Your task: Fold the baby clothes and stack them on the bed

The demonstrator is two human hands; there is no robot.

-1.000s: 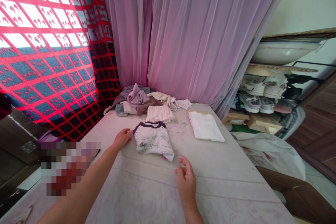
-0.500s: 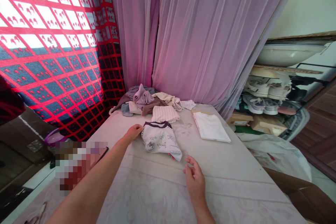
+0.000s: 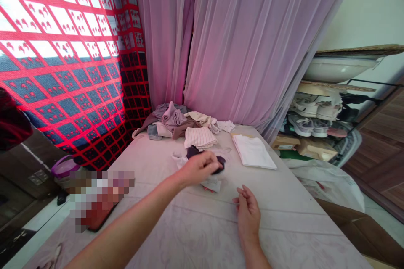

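Observation:
My left hand (image 3: 201,167) is closed on a small white printed shirt (image 3: 213,185) with dark trim, near the middle of the covered surface. Its fingers pinch the dark part, which bunches on both sides of them. Most of the print is hidden behind this hand, and a bit of red shows low on the fabric. To the right and nearer to me, my right hand (image 3: 249,208) holds nothing, its fingers loosely curled and apart. Just behind the shirt lies a folded striped cloth (image 3: 200,137).
A pile of clothes (image 3: 172,117) lies at the back against the purple curtain (image 3: 240,42). White folded fabric (image 3: 255,151) rests to the right. At the left edge is a blurred-out flat object (image 3: 97,204). Shoes (image 3: 307,125) stand on a rack beyond the right side.
My left hand has moved right across the shirt, carrying its dark-trimmed edge over so the fabric folds and bunches. My right hand has shifted slightly right, away from the shirt.

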